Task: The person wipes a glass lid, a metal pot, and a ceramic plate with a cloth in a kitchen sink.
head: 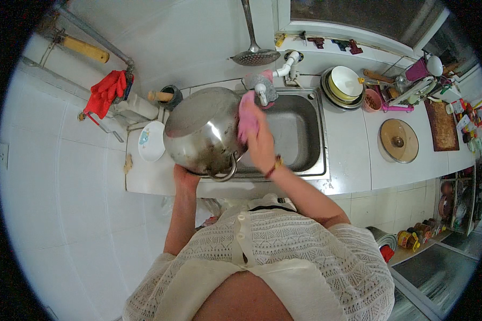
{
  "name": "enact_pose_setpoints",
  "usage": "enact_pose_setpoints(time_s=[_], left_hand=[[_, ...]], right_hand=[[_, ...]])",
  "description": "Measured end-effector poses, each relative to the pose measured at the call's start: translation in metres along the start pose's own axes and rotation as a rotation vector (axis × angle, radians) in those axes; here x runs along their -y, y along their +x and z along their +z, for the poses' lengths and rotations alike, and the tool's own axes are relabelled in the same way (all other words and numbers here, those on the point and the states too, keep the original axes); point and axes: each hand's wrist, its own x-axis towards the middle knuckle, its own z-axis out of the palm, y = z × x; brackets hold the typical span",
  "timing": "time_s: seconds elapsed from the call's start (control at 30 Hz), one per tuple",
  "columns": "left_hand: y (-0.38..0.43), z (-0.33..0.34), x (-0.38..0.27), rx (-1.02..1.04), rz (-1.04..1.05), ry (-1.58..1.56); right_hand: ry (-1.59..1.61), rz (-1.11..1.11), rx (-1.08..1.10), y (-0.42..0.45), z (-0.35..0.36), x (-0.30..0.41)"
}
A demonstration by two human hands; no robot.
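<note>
A large stainless steel pot (203,132) is tipped with its scorched underside and one loop handle in sight, at the left part of the steel sink (293,136). My left hand (186,176) grips the pot's near lower edge, its fingers partly hidden beneath. With my right hand (261,140) I hold a pink cloth (248,116) against the pot's right side. Just beyond the cloth is the faucet (260,90), with a grey and pink cloth wrapped about it.
Left of the pot are a white bowl (152,141) and a mortar (172,97) with a wooden pestle. To the sink's right stand stacked bowls (345,84), a glass lid (399,140) and a cutting board (442,125). A skimmer (256,56) hangs behind the sink.
</note>
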Motion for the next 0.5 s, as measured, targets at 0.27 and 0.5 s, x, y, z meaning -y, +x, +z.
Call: enact_pose_setpoints(time_s=[0.27,0.5], left_hand=[[-0.026,0.027,0.010,-0.047,0.182,0.165],[0.000,0.041,-0.014,-0.094,0.292,0.164]], right_hand=[[0.642,0.565,-0.003,0.042,-0.005,-0.032],[0.514,0.476,-0.127,-0.026,0.016,-0.004]])
